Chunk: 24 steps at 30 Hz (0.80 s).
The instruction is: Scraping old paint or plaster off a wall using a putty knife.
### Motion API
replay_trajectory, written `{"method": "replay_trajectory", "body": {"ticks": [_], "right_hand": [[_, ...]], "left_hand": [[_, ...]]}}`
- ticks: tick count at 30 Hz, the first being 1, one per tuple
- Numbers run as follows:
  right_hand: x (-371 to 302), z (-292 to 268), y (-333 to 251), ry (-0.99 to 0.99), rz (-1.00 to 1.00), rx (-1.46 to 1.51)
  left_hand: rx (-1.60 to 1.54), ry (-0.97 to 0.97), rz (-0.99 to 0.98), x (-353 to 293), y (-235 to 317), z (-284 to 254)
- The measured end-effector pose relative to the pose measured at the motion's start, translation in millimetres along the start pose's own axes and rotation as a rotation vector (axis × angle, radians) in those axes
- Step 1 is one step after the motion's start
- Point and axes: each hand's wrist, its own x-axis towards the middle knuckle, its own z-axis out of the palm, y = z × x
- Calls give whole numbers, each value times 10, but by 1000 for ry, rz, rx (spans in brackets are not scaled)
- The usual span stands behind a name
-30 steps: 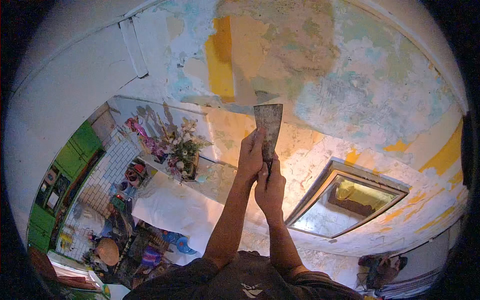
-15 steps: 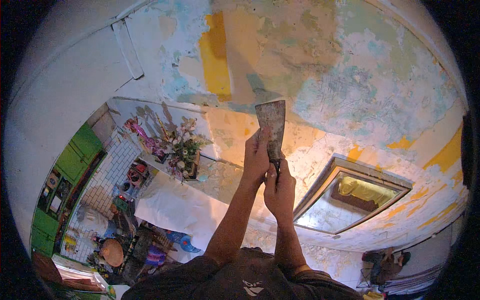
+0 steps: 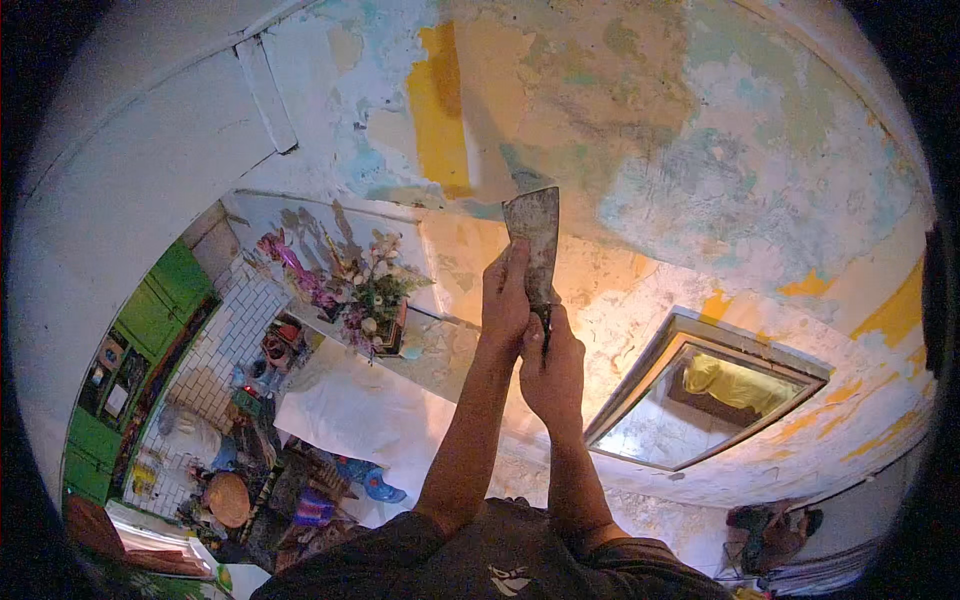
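A wide putty knife, its grey metal blade scuffed and stained, points up at the peeling wall. My right hand wraps round its dark handle, most of which the fingers hide. Higher up, my left hand grips it where blade and handle meet, with fingers lying along the blade. The blade's broad edge is at the patchy surface, near a mustard-yellow strip; whether it touches cannot be made out. Around it the wall shows tan, pale blue, green and bare whitish patches.
A framed mirror hangs at the right. Flower arrangements stand on the left, above a long white sheet. Green cabinets, white brick-pattern tiles and household clutter fill the lower left. A dark bundle sits at the lower right.
Both hands and the putty knife have moved slightly up and left along the wall. The blade leans a little more to the right. My grip looks the same.
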Motion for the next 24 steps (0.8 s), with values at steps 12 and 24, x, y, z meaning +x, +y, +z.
{"method": "replay_trajectory", "body": {"ticks": [12,24], "right_hand": [[18,99,83,25,-38,76],[15,180,170,28,-8,24]], "left_hand": [[49,-23,29,64,-67,-97],[89,-72,41,139,-102,-179]]}}
